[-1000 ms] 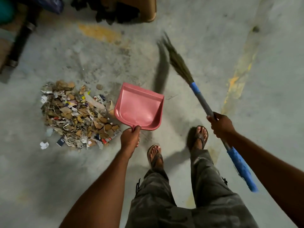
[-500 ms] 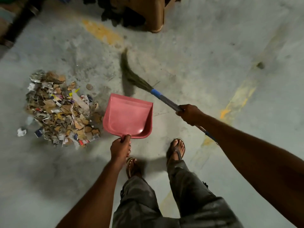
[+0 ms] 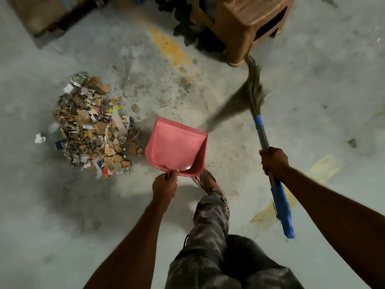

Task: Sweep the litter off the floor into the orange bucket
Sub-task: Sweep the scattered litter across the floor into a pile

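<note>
Left hand: the left hand (image 3: 164,185) is curled round the short handle of the dustpan (image 3: 175,147), thumb on top, gripping it at the near edge
Dustpan: pink, with nothing in it, its wide mouth facing up the frame and away from the person; its left rim is just beside the right edge of the litter (image 3: 93,128); whether it rests on the floor (image 3: 312,101) or is held just above it cannot be told
Right hand: the right hand (image 3: 274,161) is closed round the grey shaft of the broom (image 3: 262,136), above the blue grip at its near end
Broom: held slanting away from the person, well right of the dustpan; its bristles (image 3: 255,88) are blurred, with the tip near the foot of a brown stool (image 3: 250,19)
Litter: a heap of torn cardboard, paper and wrappers on the floor, left of the dustpan
Scrap: one white crumpled scrap (image 3: 40,138) lies apart, just left of the heap
Floor: grey concrete, dusty, with a yellow paint mark (image 3: 168,46) up the frame from the dustpan
Person: camouflage trousers (image 3: 210,226); one foot (image 3: 206,182) in a sandal shows just below the dustpan's near right corner
</note>
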